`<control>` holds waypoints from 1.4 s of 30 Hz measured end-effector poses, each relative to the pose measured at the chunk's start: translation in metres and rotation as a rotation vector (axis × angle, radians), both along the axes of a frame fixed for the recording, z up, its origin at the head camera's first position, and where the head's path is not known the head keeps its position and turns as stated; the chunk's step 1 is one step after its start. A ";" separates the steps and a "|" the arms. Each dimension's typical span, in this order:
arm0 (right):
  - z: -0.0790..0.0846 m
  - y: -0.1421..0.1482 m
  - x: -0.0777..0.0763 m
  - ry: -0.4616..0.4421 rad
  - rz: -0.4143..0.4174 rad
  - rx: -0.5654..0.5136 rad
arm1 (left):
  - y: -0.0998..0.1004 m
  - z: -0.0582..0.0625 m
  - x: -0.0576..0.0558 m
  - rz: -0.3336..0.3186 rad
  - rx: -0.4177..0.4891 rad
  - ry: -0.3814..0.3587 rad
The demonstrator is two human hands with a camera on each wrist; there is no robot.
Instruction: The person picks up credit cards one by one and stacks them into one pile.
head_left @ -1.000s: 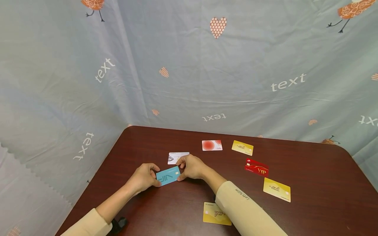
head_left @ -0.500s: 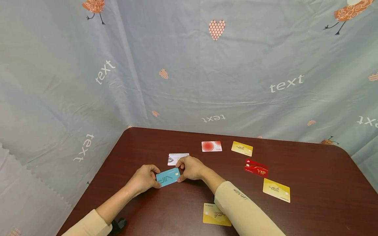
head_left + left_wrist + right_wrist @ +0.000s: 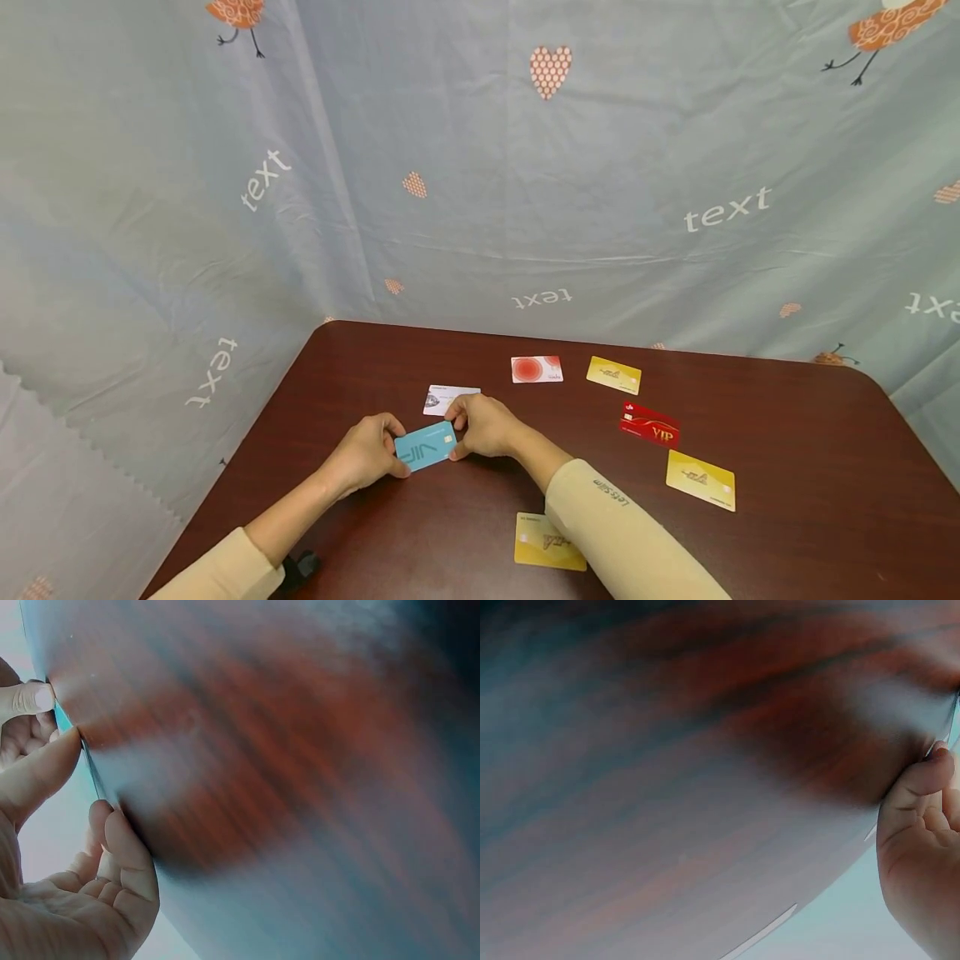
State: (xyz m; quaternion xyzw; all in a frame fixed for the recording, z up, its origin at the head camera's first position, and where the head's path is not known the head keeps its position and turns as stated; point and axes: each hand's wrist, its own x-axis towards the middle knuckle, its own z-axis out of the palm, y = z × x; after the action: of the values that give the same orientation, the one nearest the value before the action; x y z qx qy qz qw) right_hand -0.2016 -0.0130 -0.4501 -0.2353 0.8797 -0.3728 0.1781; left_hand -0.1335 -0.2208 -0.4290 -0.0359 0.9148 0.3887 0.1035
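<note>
A blue card [image 3: 425, 447] with large "VIP" lettering and a small chip is at the left of the table, tilted in the head view. My left hand [image 3: 366, 450] pinches its left end between thumb and fingers. At the other end, my right hand [image 3: 489, 427] pinches the right edge the same way. Just behind it lies a white card [image 3: 442, 400] with a grey picture, partly covered by the right hand. In the left wrist view only a thin strip of the blue card [image 3: 63, 718] shows between the fingers.
Further right on the dark brown table [image 3: 585, 475] lie a white card with red circles [image 3: 537, 369], a yellow card [image 3: 614, 375], a red VIP card [image 3: 649, 425] and another yellow card [image 3: 701, 480]. A third yellow card [image 3: 540, 550] is partly under the right sleeve. A patterned curtain [image 3: 465, 233] hangs behind.
</note>
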 end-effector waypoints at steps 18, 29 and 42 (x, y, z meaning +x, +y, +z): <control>-0.002 -0.003 0.002 0.024 -0.025 -0.050 | -0.001 -0.001 0.001 0.063 0.063 0.049; 0.002 -0.001 0.005 0.042 -0.028 -0.061 | -0.004 -0.001 0.001 0.091 0.209 0.007; 0.007 0.003 0.006 -0.089 -0.051 -0.266 | -0.009 0.006 0.002 0.095 0.296 -0.019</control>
State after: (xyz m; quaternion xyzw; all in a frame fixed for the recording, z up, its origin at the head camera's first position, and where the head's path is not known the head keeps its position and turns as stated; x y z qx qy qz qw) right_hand -0.1954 -0.0103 -0.4432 -0.2178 0.8193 -0.5008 0.1749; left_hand -0.1315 -0.2297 -0.4233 -0.0673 0.8438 0.5234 0.0979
